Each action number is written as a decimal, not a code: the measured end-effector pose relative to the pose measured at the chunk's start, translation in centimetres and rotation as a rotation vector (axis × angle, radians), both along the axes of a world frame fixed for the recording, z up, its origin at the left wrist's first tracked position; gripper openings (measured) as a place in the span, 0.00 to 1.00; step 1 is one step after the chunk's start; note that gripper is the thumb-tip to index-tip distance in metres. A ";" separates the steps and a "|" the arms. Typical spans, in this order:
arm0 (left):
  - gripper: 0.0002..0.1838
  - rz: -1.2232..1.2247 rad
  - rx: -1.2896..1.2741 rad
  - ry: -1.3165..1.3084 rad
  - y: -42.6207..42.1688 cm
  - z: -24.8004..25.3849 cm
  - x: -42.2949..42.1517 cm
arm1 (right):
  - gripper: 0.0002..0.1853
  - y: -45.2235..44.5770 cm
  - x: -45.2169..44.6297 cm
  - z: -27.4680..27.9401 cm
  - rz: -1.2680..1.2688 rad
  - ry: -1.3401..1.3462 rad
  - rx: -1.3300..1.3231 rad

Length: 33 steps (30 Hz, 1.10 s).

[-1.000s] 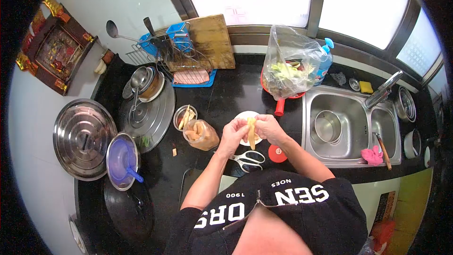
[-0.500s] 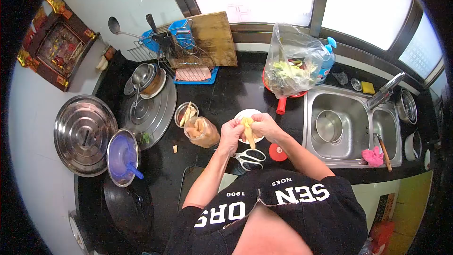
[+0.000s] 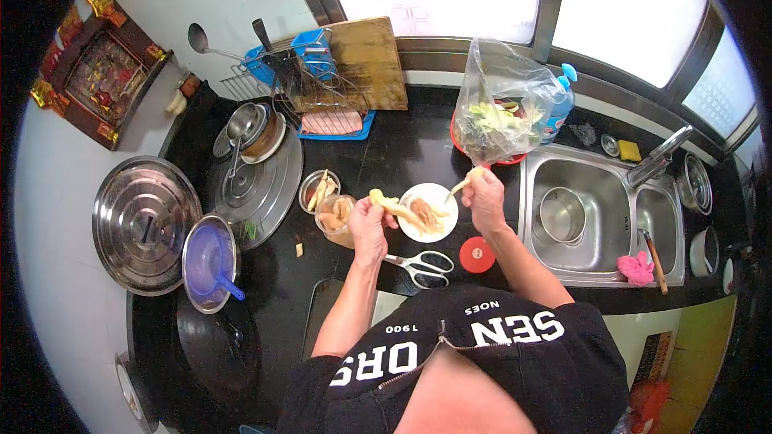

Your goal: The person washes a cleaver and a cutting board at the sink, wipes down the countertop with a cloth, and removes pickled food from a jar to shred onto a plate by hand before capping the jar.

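Observation:
My left hand (image 3: 368, 229) pinches a long pale yellow piece of food (image 3: 389, 205) that looks like a bamboo shoot; its lower end hangs over a white plate (image 3: 451, 217). Apart from it, above the plate's right side, my right hand (image 3: 486, 199) is closed on a thinner pale strip (image 3: 458, 186). Light brown shreds (image 3: 425, 213) lie on the plate. Partly behind my left hand stands a clear jar (image 3: 331, 229) with pale orange-brown pieces. A small metal bowl (image 3: 305, 193) beside it holds similar yellowish pieces. White-handled scissors (image 3: 430, 261) lie below the plate.
A red lid (image 3: 478, 255) lies right of the scissors. Behind the plate, a plastic bag of greens (image 3: 503, 116) sits in a red container. The double sink (image 3: 527, 233) is at right. Pot lids (image 3: 145, 229), a purple strainer (image 3: 207, 261) and a wire rack (image 3: 330, 96) are at left.
My hands have moved apart, left hand leftward and right hand up and rightward. The yellow piece they both held is now in two parts, uncovering the plate.

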<state>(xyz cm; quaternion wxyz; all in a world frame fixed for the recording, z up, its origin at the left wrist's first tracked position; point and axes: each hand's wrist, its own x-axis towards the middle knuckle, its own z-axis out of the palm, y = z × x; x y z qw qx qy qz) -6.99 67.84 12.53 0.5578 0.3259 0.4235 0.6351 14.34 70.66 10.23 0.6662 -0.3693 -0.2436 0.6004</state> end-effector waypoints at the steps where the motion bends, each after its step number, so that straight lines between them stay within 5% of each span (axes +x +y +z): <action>1: 0.05 0.000 -0.050 0.033 0.1 0.1 -0.3 | 0.04 0.2 0.2 0.0 0.018 -0.357 0.006; 4: 0.07 -0.062 -0.104 0.052 0.3 -0.2 -0.5 | 0.12 0.7 -0.3 -0.8 0.150 -1.100 0.071; 6: 0.08 -0.138 -0.156 0.008 0.6 -0.6 -0.1 | 0.14 0.9 -1.0 -0.8 0.272 -1.316 0.156; 12: 0.08 -0.246 -0.161 0.040 0.7 -1.1 0.3 | 0.18 0.2 -2.4 1.3 0.517 -1.165 0.248; 15: 0.08 -0.264 -0.160 0.045 0.7 -0.9 0.9 | 0.15 0.2 -2.8 0.2 0.686 -0.828 0.258; 26: 0.03 -0.449 -0.274 -0.071 -0.1 -1.6 1.5 | 0.15 -0.6 -2.7 0.4 0.531 -1.051 0.293; 33: 0.04 -0.363 -0.188 0.315 0.2 -1.2 2.1 | 0.15 -0.5 -3.7 0.6 0.517 -1.400 0.389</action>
